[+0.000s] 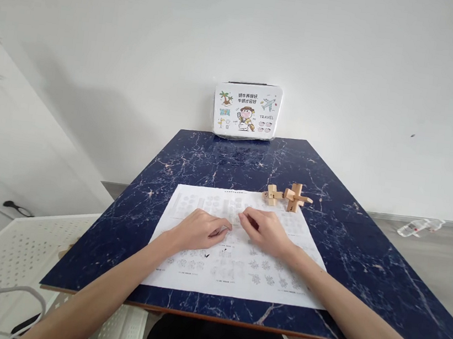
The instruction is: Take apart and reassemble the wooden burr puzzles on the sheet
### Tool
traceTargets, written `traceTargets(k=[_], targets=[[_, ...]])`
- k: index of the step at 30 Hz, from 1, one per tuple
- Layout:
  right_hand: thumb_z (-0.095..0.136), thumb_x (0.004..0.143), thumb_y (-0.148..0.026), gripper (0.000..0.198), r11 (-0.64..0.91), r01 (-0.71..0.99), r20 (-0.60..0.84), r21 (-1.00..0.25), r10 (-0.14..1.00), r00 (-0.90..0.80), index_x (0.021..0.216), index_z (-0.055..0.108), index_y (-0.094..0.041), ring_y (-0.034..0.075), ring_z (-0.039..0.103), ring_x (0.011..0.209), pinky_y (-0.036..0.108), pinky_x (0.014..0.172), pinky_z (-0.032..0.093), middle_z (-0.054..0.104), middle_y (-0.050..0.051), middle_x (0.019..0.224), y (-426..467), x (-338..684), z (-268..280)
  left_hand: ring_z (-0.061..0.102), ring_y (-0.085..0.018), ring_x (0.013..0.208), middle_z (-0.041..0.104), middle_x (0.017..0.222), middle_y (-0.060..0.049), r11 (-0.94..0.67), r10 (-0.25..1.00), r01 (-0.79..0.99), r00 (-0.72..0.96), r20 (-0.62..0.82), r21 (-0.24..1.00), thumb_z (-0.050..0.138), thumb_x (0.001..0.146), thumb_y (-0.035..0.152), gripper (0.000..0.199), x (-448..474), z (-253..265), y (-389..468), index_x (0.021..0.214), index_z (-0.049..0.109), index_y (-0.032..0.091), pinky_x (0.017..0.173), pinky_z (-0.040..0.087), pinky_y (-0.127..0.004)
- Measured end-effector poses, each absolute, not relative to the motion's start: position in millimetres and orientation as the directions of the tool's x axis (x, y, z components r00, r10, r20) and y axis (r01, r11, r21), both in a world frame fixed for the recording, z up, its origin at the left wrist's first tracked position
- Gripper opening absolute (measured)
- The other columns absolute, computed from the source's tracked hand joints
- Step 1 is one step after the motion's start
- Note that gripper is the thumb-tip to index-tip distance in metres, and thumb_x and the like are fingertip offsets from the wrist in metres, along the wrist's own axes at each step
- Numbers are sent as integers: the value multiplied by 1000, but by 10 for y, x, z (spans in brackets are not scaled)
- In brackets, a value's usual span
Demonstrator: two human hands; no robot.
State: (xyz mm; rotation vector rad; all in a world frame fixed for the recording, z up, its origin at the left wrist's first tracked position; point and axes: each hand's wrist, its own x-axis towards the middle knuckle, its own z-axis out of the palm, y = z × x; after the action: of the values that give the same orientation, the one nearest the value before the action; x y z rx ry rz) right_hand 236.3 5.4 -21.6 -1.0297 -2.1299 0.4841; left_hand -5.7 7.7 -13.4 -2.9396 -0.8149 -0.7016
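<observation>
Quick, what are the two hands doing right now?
Left hand: loosely curled, resting on the instruction sheet, holding nothing visible.
Right hand: the same.

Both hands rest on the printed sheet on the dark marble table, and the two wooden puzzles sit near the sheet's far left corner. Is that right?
Not quite. In the head view both the left hand and right hand rest on the printed sheet, but the two wooden puzzles sit near its far right corner, not the left.
</observation>
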Motion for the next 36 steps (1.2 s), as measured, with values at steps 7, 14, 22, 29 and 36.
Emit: traceTargets(k=[7,14,22,29,36], targets=[[49,103,-33,35,575,657,639,-488,748,-179,70,44,-25,18,43,57,35,63,29,51,1,62,251,2615,-120,52,-9,44,64,57,5,-857,506,494,752,422,147,52,103,23,22,-90,-157,114,106,73,18,48,34,-23],[52,98,-37,23,329,779,746,-534,617,251,107,65,-20,30,58,108,45,94,45,60,17,116,613,3141,-182,52,-7,44,62,57,6,-858,511,476,748,424,194,51,104,25,23,-101,-183,151,108,73,17,46,37,-20],[61,85,-51,47,16,538,305,-843,838,452,110,77,-15,31,69,95,37,78,49,77,15,105,862,3357,-472,54,-7,46,61,57,7,-846,530,493,730,432,205,52,103,24,23,-92,-209,172,108,73,17,49,40,-20],[60,87,-59,52,-74,511,195,-856,870,453,93,84,-14,26,66,72,33,61,40,77,11,78,870,3392,-463,54,-7,46,62,58,7,-843,533,497,728,430,204,52,103,24,22,-90,-201,172,108,73,18,49,41,-20],[59,92,-59,50,157,273,283,-949,807,518,101,80,-15,28,72,92,36,76,52,79,14,106,824,3329,-385,52,-7,45,60,56,7,-841,539,491,724,430,228,54,103,25,22,-93,-195,172,107,73,17,47,39,-20]])
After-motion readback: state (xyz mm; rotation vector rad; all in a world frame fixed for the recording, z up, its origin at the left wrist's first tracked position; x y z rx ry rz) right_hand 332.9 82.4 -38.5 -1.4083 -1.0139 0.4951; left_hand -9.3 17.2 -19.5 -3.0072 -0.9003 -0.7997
